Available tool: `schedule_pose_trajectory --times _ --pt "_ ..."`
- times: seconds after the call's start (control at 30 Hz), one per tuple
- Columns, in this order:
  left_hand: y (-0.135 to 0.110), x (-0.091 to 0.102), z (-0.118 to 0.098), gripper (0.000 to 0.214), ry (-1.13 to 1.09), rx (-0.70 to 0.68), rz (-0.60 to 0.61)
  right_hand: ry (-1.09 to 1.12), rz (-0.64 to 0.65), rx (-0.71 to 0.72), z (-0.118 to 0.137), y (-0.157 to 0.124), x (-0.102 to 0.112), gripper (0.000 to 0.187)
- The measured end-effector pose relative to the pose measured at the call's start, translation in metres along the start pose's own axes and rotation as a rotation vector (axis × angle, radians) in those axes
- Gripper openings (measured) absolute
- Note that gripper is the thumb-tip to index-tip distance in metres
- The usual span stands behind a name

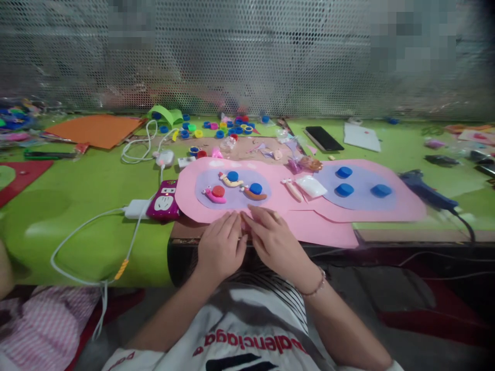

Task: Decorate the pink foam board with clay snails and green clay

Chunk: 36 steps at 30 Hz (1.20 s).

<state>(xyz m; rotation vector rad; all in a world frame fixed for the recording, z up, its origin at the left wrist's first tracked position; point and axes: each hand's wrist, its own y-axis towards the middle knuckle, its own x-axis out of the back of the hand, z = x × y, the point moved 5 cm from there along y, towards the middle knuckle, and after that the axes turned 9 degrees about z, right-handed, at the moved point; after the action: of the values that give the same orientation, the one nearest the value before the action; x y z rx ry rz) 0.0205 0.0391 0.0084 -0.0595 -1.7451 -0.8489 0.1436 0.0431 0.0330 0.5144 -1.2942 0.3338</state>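
Observation:
My left hand and my right hand meet at the table's front edge, fingertips together, closed around something hidden or too small to name. Just beyond them lies a pink paper sheet with a purple oval. On that oval sit three clay snails: a pink snail with a red bottle cap, a cream snail and a brown snail, both with blue caps. To the right, a beige clay piece with eyes lies beside a white packet.
A second pink sheet carries three blue caps. A glue gun lies at the right. On the left are a purple power socket and white cables. Loose caps, a phone and orange paper lie farther back.

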Motion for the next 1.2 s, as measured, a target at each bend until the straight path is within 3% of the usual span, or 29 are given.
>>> schedule_pose_trajectory --times 0.2,0.83,1.2 --pt "-0.003 -0.003 0.000 0.041 0.023 -0.007 0.010 -0.074 0.070 0.002 0.008 0.000 -0.010 0.040" --pt "-0.004 -0.002 -0.002 0.043 0.022 0.008 0.034 -0.228 0.013 -0.086 0.016 -0.009 -0.009 0.044" --pt "-0.004 -0.004 -0.001 0.042 0.024 0.015 0.013 -0.227 -0.006 -0.139 0.008 -0.016 -0.007 0.046"
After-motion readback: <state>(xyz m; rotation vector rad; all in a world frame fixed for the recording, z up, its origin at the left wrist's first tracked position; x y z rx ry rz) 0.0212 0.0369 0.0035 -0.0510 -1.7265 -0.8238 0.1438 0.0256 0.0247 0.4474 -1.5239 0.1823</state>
